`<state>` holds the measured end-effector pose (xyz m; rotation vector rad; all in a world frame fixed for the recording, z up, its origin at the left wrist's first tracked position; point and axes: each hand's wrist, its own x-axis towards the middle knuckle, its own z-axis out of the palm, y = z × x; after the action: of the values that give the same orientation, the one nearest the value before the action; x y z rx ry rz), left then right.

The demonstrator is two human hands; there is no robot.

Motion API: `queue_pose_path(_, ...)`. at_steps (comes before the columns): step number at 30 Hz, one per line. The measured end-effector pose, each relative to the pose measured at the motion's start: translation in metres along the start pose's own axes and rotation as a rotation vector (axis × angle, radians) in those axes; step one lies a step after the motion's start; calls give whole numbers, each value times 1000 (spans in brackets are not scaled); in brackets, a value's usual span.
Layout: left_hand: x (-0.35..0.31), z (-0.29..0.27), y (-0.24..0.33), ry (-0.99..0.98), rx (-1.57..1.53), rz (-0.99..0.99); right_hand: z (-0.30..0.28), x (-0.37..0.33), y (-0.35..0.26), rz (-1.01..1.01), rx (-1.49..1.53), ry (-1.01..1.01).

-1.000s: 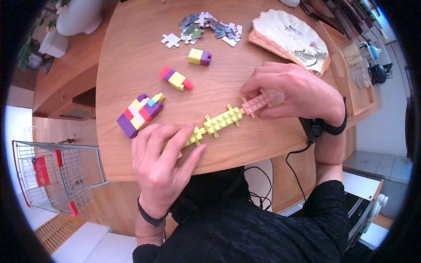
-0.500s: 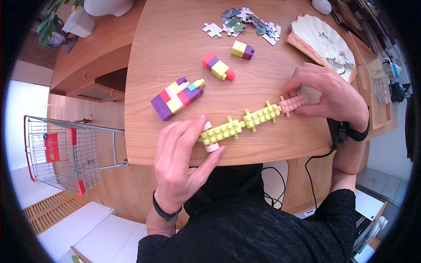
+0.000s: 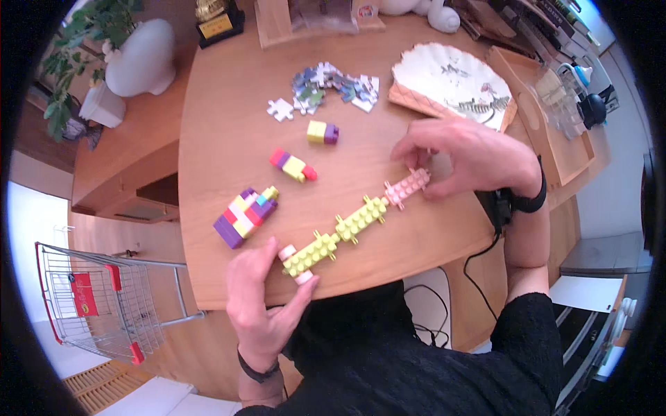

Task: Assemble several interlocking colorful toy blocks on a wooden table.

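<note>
A chain of linked studded toy blocks lies slanting over the wooden table's near side. It is made of a yellow-green block at the left, a second yellow-green block in the middle and a pink block at the right. Small pegs stick out from their sides. White round pieces flank the left block's end, and my left hand pinches them between thumb and fingers. My right hand curls its thumb and fingers around the pink block's far end.
Three built toy-brick pieces lie beyond the chain: a large multicoloured one, a narrow one and a small yellow-purple one. Farther back are jigsaw pieces, a shell-shaped fan and a wooden tray. A shopping cart stands left.
My view has shifted, bringing more of the table's back into sight. Both hands still hold the chain's ends, and the chain now slants more steeply up to the right.
</note>
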<state>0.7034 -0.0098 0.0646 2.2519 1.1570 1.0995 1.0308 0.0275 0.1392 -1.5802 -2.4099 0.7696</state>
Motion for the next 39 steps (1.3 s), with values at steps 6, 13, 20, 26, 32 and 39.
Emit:
queue_pose_path(6,0,1,2,-16,10,38,11,-4,2,-95,-76,23)
queue_pose_path(13,1,-3,2,-51,44,14,8,-3,1,-95,-89,28)
queue_pose_path(20,4,-3,1,-39,30,28,8,1,1,-85,-100,22)
queue_pose_path(26,2,-2,0,-31,15,35,7,0,-3,-83,-72,61)
queue_pose_path(32,-3,-4,-2,-43,-21,15,10,3,-3,-140,-120,38)
queue_pose_path(39,-7,-11,-8,69,-98,26,5,1,-9,-114,-89,56)
